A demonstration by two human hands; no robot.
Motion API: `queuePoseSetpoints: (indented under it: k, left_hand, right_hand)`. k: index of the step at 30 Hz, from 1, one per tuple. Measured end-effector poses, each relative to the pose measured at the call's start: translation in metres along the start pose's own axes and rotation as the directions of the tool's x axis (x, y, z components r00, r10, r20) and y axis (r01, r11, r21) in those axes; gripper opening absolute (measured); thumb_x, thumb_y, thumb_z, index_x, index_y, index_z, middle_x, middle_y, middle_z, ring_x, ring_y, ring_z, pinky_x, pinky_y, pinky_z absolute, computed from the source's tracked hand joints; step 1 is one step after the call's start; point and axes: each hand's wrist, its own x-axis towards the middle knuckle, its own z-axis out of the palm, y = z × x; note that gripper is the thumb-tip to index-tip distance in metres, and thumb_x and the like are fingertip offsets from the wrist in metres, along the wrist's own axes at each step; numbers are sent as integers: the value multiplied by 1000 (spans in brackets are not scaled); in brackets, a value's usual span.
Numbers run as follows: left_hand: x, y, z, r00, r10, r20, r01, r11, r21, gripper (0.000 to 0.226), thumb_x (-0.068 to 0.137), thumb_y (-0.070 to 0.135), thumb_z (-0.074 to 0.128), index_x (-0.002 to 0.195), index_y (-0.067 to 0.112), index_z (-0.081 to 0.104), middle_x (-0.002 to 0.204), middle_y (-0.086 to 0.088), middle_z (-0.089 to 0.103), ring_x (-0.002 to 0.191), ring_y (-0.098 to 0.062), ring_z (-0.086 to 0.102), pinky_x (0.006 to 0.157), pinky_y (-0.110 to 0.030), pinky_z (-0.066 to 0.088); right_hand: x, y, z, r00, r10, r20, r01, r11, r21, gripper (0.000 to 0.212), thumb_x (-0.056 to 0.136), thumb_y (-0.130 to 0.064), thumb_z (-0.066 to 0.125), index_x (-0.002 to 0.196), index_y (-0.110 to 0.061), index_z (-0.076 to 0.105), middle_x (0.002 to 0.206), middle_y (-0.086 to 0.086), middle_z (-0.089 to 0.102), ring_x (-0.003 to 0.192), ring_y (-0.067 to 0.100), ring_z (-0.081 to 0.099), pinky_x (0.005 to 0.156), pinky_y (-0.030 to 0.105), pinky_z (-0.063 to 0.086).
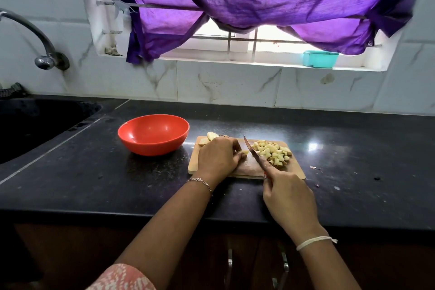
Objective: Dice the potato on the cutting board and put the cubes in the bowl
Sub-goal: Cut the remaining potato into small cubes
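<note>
Pale yellow potato cubes [273, 152] heaped, wooden cutting board [294, 168], red bowl [153, 134]

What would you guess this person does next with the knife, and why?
Probably press the knife down through the pale potato piece pinned under the left hand. The right hand holds the blade tilted just beside that piece, a heap of diced potato cubes lies on the wooden cutting board, and the red plastic bowl is empty.

Backlit window [270, 40] blown out; dim countertop [353, 148] glare; wide-angle edge bending.
</note>
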Motion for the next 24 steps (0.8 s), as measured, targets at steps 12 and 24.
queuePoseSetpoints:
  k: [12, 24]
  left_hand:
    - [1, -1, 1, 994, -97, 45, 100, 992, -72, 24, 84, 46, 66, 99, 29, 74, 100, 9, 69, 91, -12, 62, 73, -25, 47]
    - [4, -4, 2, 987, -130, 92, 139, 985, -101, 24, 84, 46, 66, 98, 29, 74, 96, 9, 72, 93, -12, 64, 79, -29, 52]
  right_hand:
    - [-4, -1, 4, 999, -54, 5, 54, 997, -53, 55, 100, -27, 38, 148, -46, 21, 105, -1, 64, 94, 16, 62, 70, 29, 47]
    - [2, -10, 11, 988, -146, 56, 155, 956, -248, 63, 97, -9, 35, 153, -32, 18, 107, -1, 65, 95, 21, 64, 70, 32, 47]
